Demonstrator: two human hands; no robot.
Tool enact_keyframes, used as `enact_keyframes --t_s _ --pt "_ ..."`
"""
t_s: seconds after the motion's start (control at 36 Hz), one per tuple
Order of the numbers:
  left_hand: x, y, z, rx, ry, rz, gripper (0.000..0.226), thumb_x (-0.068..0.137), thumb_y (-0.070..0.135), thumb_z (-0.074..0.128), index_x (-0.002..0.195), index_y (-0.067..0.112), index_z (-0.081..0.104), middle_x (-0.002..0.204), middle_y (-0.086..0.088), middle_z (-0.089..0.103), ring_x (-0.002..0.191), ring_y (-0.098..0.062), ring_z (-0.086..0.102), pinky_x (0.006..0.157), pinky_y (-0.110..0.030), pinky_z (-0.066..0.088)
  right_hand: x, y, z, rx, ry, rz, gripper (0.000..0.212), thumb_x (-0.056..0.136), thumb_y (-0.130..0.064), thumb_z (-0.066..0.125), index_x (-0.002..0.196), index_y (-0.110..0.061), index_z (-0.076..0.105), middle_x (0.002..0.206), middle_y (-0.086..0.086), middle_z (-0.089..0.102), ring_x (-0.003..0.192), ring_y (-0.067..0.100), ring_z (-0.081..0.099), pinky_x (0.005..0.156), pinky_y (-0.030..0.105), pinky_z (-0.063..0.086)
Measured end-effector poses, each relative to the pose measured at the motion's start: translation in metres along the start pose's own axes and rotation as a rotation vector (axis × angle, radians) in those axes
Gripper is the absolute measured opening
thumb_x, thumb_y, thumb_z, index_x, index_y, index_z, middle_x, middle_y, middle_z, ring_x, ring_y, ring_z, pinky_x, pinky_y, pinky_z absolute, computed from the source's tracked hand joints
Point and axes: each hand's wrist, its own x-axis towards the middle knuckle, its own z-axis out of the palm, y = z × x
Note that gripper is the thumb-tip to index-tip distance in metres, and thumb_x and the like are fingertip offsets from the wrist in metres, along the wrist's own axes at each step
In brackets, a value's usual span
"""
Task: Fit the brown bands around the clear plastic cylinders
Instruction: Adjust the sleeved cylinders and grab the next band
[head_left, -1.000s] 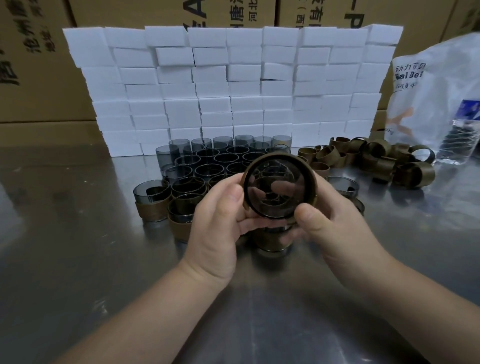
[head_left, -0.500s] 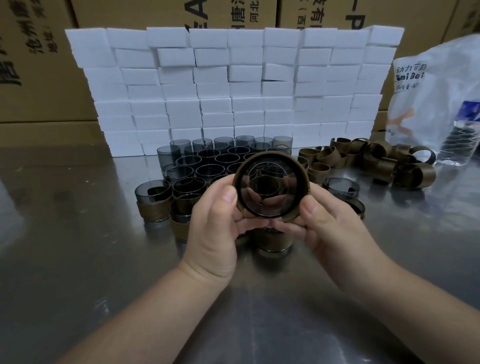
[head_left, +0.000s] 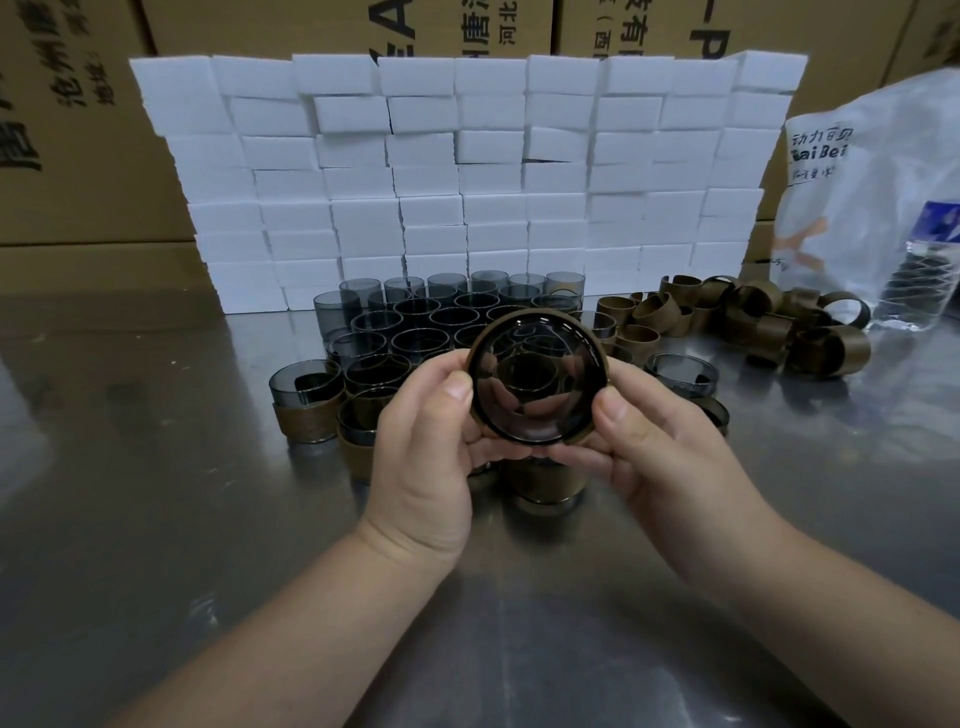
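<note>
- Pinching from both sides, my left hand (head_left: 426, 452) and right hand (head_left: 660, 447) hold one clear plastic cylinder (head_left: 537, 384) up off the steel table (head_left: 156, 519). Its open end faces the camera, with both thumbs (head_left: 457, 389) pressed on the near rim and the other fingers curled behind
- A brown band (head_left: 582, 438) sits around that cylinder's outer wall; from this angle I cannot tell how far along it has slid
- My read on handling: the cylinder looks light, thin-walled, rigid and smooth (so slippery under a dry thumb), and liable to crack if squeezed across the mouth. I would take it by rim and wall with the fingers spread. The band looks like a stiff, springy strip, best pushed by its edge evenly all round so it does not cock
- Just below the hands, banded cylinders (head_left: 306, 415) stand on the table
- Behind them bare cylinders (head_left: 415, 322) stand packed together, touching
- Off to the right lies a heap of loose bands (head_left: 753, 317), near a plastic bag (head_left: 872, 182) and a bottle (head_left: 914, 291)
- Farthest back are a wall of white blocks (head_left: 467, 171) and cardboard boxes (head_left: 78, 130)
</note>
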Motion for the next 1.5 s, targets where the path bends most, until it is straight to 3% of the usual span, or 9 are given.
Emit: enact_keyframes --t_s 0.17,0.28,0.36,0.47,0.53,0.58,0.75,1.06,1.5 --pt "0.001 0.0 0.0 0.017 0.002 -0.003 0.039 0.066 0.043 0.05 0.09 0.014 0.061 0.072 -0.001 0.07 0.068 -0.019 0.068 0.05 -0.026 0.052 0.001 0.0 -0.001 -0.021 0.034 0.04 0.099 0.057 -0.063 0.075 0.136 -0.012 0.045 0.111 0.013 0.068 0.102 0.027 0.066 0.078 0.026 0.052" --pt "0.001 0.002 0.001 -0.016 -0.042 -0.044 0.034 0.073 0.03 0.05 0.096 0.007 0.058 0.077 -0.003 0.069 0.074 -0.02 0.067 0.054 -0.027 0.053 0.001 -0.002 -0.002 -0.027 0.015 0.019 0.072 0.069 -0.052 0.07 0.13 -0.017 0.053 0.11 0.02 0.065 0.092 0.029 0.063 0.066 0.033 0.049" --pt "0.0 0.001 0.005 -0.09 -0.043 -0.14 0.049 0.076 0.033 0.038 0.107 0.001 0.057 0.093 -0.011 0.066 0.091 -0.025 0.062 0.072 -0.035 0.053 0.001 -0.002 -0.002 -0.022 -0.003 0.002 0.054 0.073 -0.037 0.066 0.123 -0.02 0.057 0.117 0.019 0.062 0.099 0.035 0.06 0.079 0.05 0.047" --pt "-0.002 -0.001 0.006 -0.076 -0.034 -0.169 0.042 0.075 0.043 0.04 0.086 0.019 0.072 0.088 -0.004 0.07 0.088 -0.016 0.065 0.078 -0.029 0.053 -0.002 0.002 -0.001 -0.087 -0.081 -0.032 0.061 0.065 -0.037 0.064 0.125 -0.03 0.054 0.108 0.006 0.064 0.08 0.014 0.058 0.066 0.019 0.046" --pt "-0.003 -0.001 0.004 -0.037 -0.055 -0.131 0.033 0.068 0.039 0.052 0.089 0.018 0.065 0.084 -0.001 0.069 0.083 -0.014 0.064 0.072 -0.026 0.053 -0.001 0.005 -0.001 -0.147 -0.108 -0.025 0.069 0.065 -0.043 0.059 0.132 -0.031 0.047 0.119 0.016 0.057 0.096 0.033 0.057 0.075 0.036 0.049" --pt "-0.003 -0.004 0.0 0.009 -0.117 -0.089 0.037 0.059 0.038 0.051 0.089 0.018 0.06 0.089 -0.005 0.066 0.088 -0.019 0.061 0.073 -0.028 0.051 -0.002 0.006 0.0 -0.194 -0.098 -0.038 0.069 0.066 -0.047 0.057 0.132 -0.033 0.043 0.127 0.009 0.054 0.116 0.029 0.054 0.098 0.051 0.043" --pt "-0.005 -0.009 -0.005 0.146 -0.188 0.017 0.031 0.059 0.038 0.046 0.087 0.035 0.058 0.09 0.006 0.057 0.091 -0.017 0.052 0.079 -0.033 0.042 -0.007 0.003 0.001 -0.586 -0.117 -0.124 0.075 0.067 -0.088 0.033 0.128 -0.046 0.027 0.126 -0.019 0.042 0.115 -0.001 0.046 0.096 0.024 0.039" --pt "-0.006 0.0 -0.008 0.598 -0.254 0.307 0.027 0.071 0.039 0.042 0.094 0.026 0.043 0.079 0.01 0.046 0.069 -0.002 0.046 0.063 -0.016 0.039 -0.011 -0.004 0.004 -0.693 -0.198 -0.152 0.067 0.071 -0.086 0.027 0.131 -0.059 0.012 0.141 -0.019 0.035 0.118 0.0 0.047 0.098 0.033 0.043" --pt "-0.003 0.005 -0.01 0.76 -0.2 0.415 0.017 0.07 0.036 0.04 0.07 0.02 0.037 0.063 0.013 0.035 0.058 -0.001 0.036 0.054 -0.013 0.031 -0.01 0.004 0.007 -0.609 -0.25 -0.186 0.06 0.079 -0.078 0.027 0.131 -0.049 0.016 0.14 -0.006 0.034 0.124 -0.002 0.038 0.1 0.013 0.031"
